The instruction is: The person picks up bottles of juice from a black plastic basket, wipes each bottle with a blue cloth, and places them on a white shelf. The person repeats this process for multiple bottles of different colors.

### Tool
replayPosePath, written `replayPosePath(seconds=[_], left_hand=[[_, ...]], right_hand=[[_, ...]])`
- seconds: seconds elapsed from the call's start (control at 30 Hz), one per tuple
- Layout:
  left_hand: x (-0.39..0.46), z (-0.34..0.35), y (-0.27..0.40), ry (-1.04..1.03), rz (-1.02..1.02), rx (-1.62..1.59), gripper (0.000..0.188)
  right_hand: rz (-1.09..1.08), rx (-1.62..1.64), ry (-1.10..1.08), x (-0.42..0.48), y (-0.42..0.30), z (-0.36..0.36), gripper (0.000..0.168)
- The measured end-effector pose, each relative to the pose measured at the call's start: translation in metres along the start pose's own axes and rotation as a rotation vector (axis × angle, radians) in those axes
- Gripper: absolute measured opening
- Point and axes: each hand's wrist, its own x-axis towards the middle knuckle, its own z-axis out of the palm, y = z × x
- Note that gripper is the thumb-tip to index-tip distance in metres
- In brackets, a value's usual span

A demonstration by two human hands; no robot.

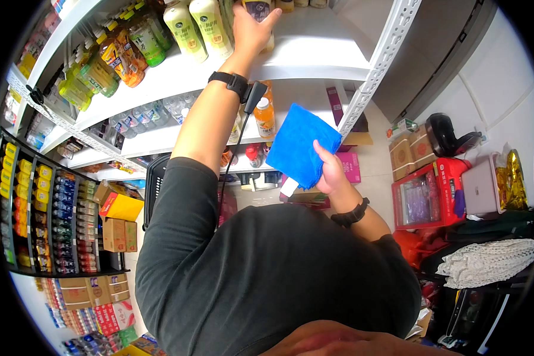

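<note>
My left hand [252,31] reaches up to the top white shelf, its fingers around a bottle with a dark label [259,10]; part of that bottle is hidden by the hand and the picture's edge. Just left of it stand pale green drink bottles [211,29]. In my right hand [330,171] is a folded blue cloth [300,144] with a white tag, held in front of the lower shelves. Behind the cloth's left side, an orange drink bottle [264,118] stands on the middle shelf. Green and amber tea bottles [123,58] line the top shelf further left.
The perforated white shelf post [360,98] rises right of the cloth. A black basket [153,187] is by my left arm. Cardboard boxes [114,233] and a rack of drinks [49,209] are at the left. A red box [429,193] and a pinkish bin [478,187] stand right.
</note>
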Motion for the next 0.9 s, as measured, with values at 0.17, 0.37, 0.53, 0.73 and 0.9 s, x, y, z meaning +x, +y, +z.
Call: replayPosePath(seconds=[0.17, 0.37, 0.53, 0.73, 0.9], left_hand=[[-0.010, 0.021, -0.012, 0.199, 0.005, 0.256, 0.097], [0.000, 0.025, -0.006, 0.164, -0.071, 0.278, 0.071], [0.030, 0.038, -0.008, 0.143, -0.192, 0.287, 0.082], [0.055, 0.056, -0.017, 0.186, -0.194, 0.453, 0.092], [0.067, 0.065, -0.018, 0.139, -0.206, 0.395, 0.080]], right_hand=[[-0.043, -0.034, 0.029, -0.002, -0.006, -0.005, 0.068], [-0.028, 0.004, 0.039, -0.004, -0.010, -0.007, 0.060], [-0.022, -0.038, 0.024, -0.006, -0.013, -0.009, 0.068], [0.004, 0.001, 0.061, -0.012, -0.018, -0.017, 0.070], [-0.005, 0.024, 0.098, -0.012, -0.023, -0.024, 0.073]])
